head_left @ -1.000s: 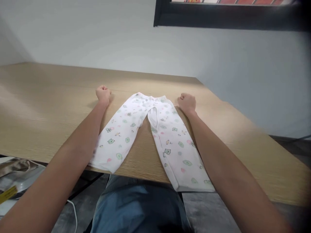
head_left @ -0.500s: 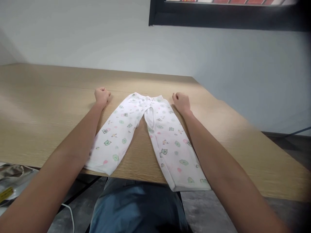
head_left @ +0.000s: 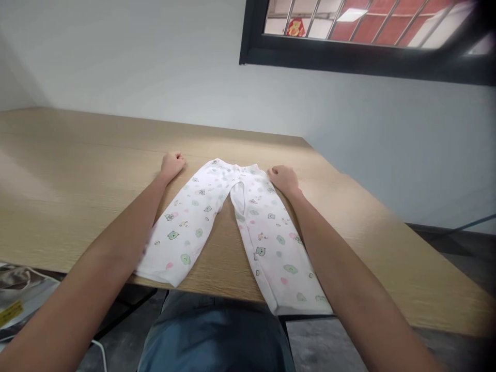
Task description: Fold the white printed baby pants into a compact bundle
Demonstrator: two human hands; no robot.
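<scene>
I've got my left hand (head_left: 172,165) on the counter (head_left: 77,181), its fingers curled into a loose fist, resting near the far-left corner of the child's pants (head_left: 194,222) but not on them. My right hand (head_left: 284,180) sits at the pants' right hip, its fingers (head_left: 273,174) curled and pressed together, tips on the fabric's edge; I see no pinch. The pants lie flat and face up in the middle of the counter, white with green and pink prints, waistband far and legs splayed toward me. The right cuff hangs past the near edge, the left reaches about to it. Below that edge are my jeans (head_left: 213,341), with a foil packet (head_left: 19,294) at near left. A dark-framed window (head_left: 349,31) sits high on the far wall (head_left: 135,67).
</scene>
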